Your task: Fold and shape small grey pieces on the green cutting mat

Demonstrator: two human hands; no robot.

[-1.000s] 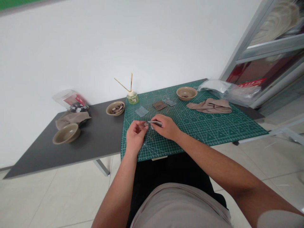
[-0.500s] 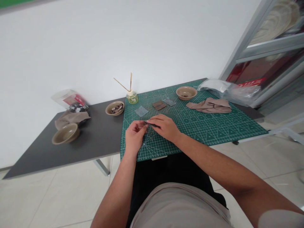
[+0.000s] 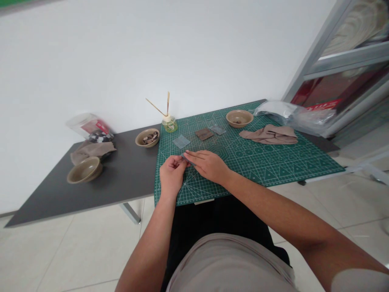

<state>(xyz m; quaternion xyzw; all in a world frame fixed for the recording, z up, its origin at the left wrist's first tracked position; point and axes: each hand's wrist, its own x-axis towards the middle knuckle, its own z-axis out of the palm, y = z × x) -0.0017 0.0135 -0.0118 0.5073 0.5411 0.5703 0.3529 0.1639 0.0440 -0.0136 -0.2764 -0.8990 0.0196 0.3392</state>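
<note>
My left hand (image 3: 172, 173) is closed, its thumb and fingertips pinching a small grey flat piece (image 3: 186, 159) just above the mat. My right hand (image 3: 209, 165) meets it from the right, with its fingers together and laid over the same piece. Most of the piece is hidden by the fingers, so its exact kind is unclear. Beyond the hands on the green cutting mat (image 3: 255, 156) lie a pale blue-grey square sheet (image 3: 181, 141), a brown square sheet (image 3: 204, 134) and a greyish square sheet (image 3: 217, 129).
A bowl of small brown pieces (image 3: 147, 138) and a reed diffuser bottle (image 3: 169, 124) stand at the back. To the right are another bowl (image 3: 239, 119), a crumpled brown cloth (image 3: 270, 134) and a plastic bag (image 3: 291, 111). At left are a bowl (image 3: 85, 170), cloth (image 3: 92, 151) and bag (image 3: 91, 126).
My right hand has flattened and its fingers have straightened over the piece. The piece showed as a thin dark edge before and now shows a grey face. My left hand has barely moved.
</note>
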